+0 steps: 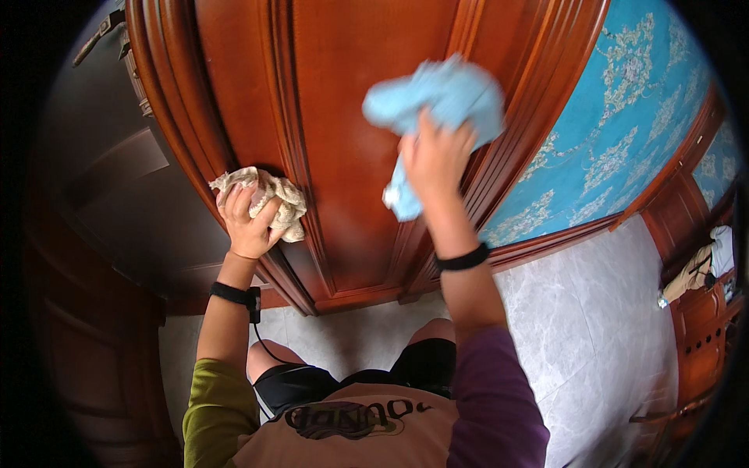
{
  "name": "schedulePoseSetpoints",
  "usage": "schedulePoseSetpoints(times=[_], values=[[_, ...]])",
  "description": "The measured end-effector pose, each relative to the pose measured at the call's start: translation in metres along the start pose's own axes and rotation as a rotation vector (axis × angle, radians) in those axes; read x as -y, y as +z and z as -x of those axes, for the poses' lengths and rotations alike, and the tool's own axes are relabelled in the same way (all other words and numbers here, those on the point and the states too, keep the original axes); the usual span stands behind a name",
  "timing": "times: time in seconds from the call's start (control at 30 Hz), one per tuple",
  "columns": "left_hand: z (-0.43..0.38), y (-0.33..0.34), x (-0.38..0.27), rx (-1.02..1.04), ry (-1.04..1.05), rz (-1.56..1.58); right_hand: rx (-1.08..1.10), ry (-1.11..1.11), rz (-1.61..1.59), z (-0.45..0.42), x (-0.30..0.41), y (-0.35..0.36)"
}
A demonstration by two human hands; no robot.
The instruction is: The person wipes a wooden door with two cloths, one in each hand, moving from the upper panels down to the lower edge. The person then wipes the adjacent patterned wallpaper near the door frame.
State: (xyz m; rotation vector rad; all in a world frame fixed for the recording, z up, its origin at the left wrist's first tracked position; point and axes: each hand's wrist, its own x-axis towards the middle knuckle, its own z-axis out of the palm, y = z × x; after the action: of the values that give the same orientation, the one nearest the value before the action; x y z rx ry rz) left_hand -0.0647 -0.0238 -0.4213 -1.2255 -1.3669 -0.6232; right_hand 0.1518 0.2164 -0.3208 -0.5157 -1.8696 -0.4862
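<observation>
A reddish-brown wooden door panel with raised mouldings stands in front of me. My left hand grips a crumpled beige cloth at the panel's left edge moulding. Farther right and higher, my right hand holds a light blue cloth against or just over the panel near its right moulding. The blue cloth and right hand are blurred. Part of the blue cloth hangs below the fingers, with a whitish piece at its lower end. I cannot tell whether the blue cloth touches the wood.
Blue floral wallpaper covers the wall to the right, above a wooden baseboard. Grey marbled tiles form the floor. At far right are another person and wooden furniture. A door handle shows at upper left.
</observation>
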Motion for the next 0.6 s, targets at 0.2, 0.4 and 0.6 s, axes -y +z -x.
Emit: schedulePoseSetpoints(times=[0.2, 0.4, 0.6], values=[[0.0, -0.003, -0.001, 0.022, -0.018, 0.023, -0.497, -0.175, -0.132, -0.125, -0.053, -0.01], [-0.001, -0.002, -0.001, 0.004, -0.009, -0.004, -0.299, 0.09, -0.327, 0.029, -0.027, 0.051], [0.002, -0.002, 0.003, 0.033, 0.017, -0.001, 0.176, 0.275, -0.323, 0.24, 0.004, 0.085]])
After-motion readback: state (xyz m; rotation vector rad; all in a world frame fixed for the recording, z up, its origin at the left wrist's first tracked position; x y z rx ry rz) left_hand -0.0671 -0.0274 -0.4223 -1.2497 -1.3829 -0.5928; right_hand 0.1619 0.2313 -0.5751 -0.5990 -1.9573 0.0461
